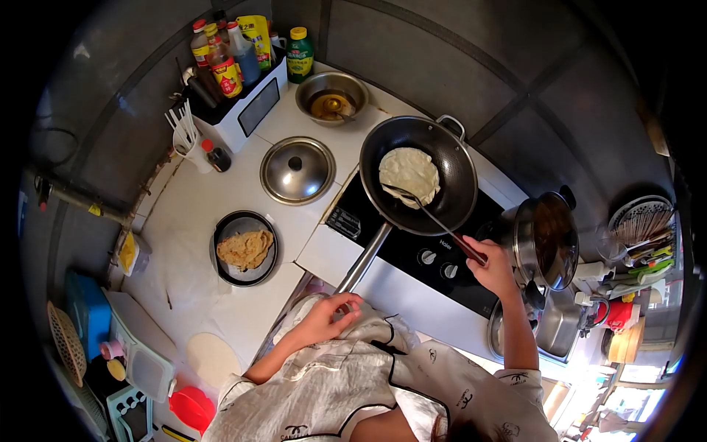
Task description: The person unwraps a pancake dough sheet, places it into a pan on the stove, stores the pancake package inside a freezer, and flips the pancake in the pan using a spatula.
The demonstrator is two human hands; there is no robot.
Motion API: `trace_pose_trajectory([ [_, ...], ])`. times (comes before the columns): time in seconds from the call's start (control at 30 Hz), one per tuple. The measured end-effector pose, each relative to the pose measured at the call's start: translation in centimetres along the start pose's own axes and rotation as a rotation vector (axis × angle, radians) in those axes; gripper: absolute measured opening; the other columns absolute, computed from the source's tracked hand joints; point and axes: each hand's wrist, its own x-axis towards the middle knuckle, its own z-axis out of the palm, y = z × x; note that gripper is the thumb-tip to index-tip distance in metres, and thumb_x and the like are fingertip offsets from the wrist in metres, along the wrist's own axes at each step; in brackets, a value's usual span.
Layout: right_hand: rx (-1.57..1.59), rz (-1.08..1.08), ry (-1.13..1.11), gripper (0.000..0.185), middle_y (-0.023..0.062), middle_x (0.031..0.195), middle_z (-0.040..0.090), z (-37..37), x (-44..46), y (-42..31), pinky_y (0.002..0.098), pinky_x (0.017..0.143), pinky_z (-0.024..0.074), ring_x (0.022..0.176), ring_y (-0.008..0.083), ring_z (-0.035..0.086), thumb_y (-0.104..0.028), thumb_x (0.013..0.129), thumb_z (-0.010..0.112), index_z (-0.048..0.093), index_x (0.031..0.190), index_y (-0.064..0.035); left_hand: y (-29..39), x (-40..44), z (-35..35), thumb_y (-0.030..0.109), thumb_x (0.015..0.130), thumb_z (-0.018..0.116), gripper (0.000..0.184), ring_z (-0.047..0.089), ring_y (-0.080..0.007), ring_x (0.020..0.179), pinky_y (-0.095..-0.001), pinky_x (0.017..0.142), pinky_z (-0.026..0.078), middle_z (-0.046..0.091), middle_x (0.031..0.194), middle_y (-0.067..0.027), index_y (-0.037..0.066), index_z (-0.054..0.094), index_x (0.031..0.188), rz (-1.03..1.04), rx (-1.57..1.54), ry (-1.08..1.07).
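My right hand (492,267) is closed round the dark handle of a metal spatula (434,219). The spatula's head lies at the lower left edge of a pale round flatbread (409,177) in a black wok (458,171). The wok sits on the black stove (412,255), its long metal handle (366,259) pointing toward my body. Beside the end of that handle, my left hand (333,317) hangs with curled fingers slightly apart and nothing in them. On the counter to the left, a black round pan (219,271) holds a browned flatbread (246,250).
A metal lid (297,169) and a metal bowl (353,86) with yellowish liquid lie left of the wok. Bottles (223,66) stand at the back left, a small dark bottle (217,157) nearer. A glass-lidded pot (546,239) is at the right, near the sink (557,331).
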Motion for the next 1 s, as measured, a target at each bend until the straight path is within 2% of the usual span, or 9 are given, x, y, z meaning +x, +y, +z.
trace_pose_trajectory([
  [0.2,-0.13,-0.06,-0.001,0.043,0.0138,0.083,0.056,0.9,-1.0,0.0,0.0342,0.066,0.0474,0.073,0.0298,0.058,-0.001,0.066,0.056,0.058,0.108,-0.0098,0.4,0.3,-0.6,0.007,0.078,0.058,0.027,0.057,-0.0141,0.071,-0.0259,0.063,0.046,0.059,0.083,-0.0065,0.002,0.054,0.104,0.031,0.051,0.037],
  [0.3,-0.148,-0.064,-0.061,0.043,0.0133,0.082,0.056,0.2,-1.3,-0.1,0.0345,0.065,0.0469,0.071,0.0296,0.057,0.0,0.065,0.056,0.059,0.107,-0.0101,1.1,0.4,-0.7,0.005,0.079,0.056,0.025,0.055,-0.0114,0.075,-0.0241,0.069,0.045,0.06,0.085,-0.0044,0.001,0.056,0.103,-0.005,0.009,0.03],
  [0.47,-0.096,-0.058,-0.093,0.045,0.0129,0.081,0.056,-2.4,-0.9,0.2,0.0319,0.063,0.0459,0.068,0.0281,0.057,0.001,0.065,0.058,0.059,0.108,-0.0111,1.3,0.6,-0.7,0.006,0.079,0.056,0.024,0.055,-0.0114,0.075,-0.0241,0.069,0.045,0.06,0.085,-0.0037,0.001,0.056,0.102,-0.037,0.047,0.025],
  [0.57,0.04,0.026,-0.058,0.045,0.0127,0.082,0.057,-2.8,-1.2,1.2,0.0298,0.064,0.0457,0.069,0.0266,0.058,-0.001,0.067,0.06,0.057,0.111,-0.0107,1.4,0.5,-0.7,0.008,0.079,0.058,0.024,0.057,-0.0118,0.073,-0.0241,0.065,0.045,0.06,0.083,-0.0045,0.002,0.055,0.102,-0.043,0.031,0.058],
  [0.7,0.148,0.23,-0.099,0.046,0.0098,0.078,0.06,-4.8,-0.6,1.3,0.0274,0.063,0.0459,0.067,0.017,0.057,-0.007,0.071,0.059,0.053,0.117,-0.0094,0.3,0.4,-0.6,0.008,0.08,0.059,0.023,0.058,-0.0116,0.072,-0.0241,0.065,0.046,0.06,0.081,-0.0043,0.002,0.055,0.102,-0.002,-0.029,0.097],
  [0.73,0.175,0.274,-0.118,0.045,0.007,0.075,0.06,-4.9,-0.6,2.1,0.0252,0.057,0.0458,0.062,0.0123,0.056,-0.011,0.075,0.054,0.05,0.12,-0.0104,0.5,0.4,-0.7,0.008,0.08,0.058,0.023,0.058,-0.0114,0.073,-0.0241,0.067,0.046,0.061,0.082,-0.0042,0.001,0.056,0.102,-0.026,-0.028,0.089],
  [0.83,0.225,0.528,-0.151,0.043,0.0052,0.073,0.059,-5.8,0.5,1.4,0.0227,0.05,0.0443,0.058,0.0097,0.054,-0.014,0.08,0.048,0.049,0.122,-0.0118,1.2,0.2,-1.0,0.008,0.082,0.057,0.022,0.057,-0.0111,0.076,-0.0241,0.072,0.045,0.061,0.084,-0.0041,0.0,0.056,0.102,-0.066,-0.031,0.08],
  [0.93,0.263,0.463,-0.333,0.039,0.0047,0.07,0.058,-7.0,2.9,6.0,0.021,0.043,0.0423,0.053,0.0083,0.053,-0.014,0.083,0.042,0.049,0.121,-0.0112,1.1,0.2,-1.3,0.008,0.081,0.058,0.023,0.057,-0.0114,0.075,-0.0243,0.071,0.045,0.061,0.084,-0.0044,0.0,0.055,0.103,-0.031,-0.019,0.087],
  [1.0,0.247,0.534,-0.42,0.038,0.0055,0.07,0.059,-8.5,4.8,4.0,0.0205,0.04,0.0416,0.05,0.0097,0.055,-0.014,0.083,0.042,0.05,0.119,-0.0086,1.1,0.3,-1.4,0.008,0.081,0.058,0.024,0.057,-0.0115,0.074,-0.0243,0.071,0.045,0.061,0.084,-0.0047,0.0,0.055,0.104,0.001,0.004,0.078],
])
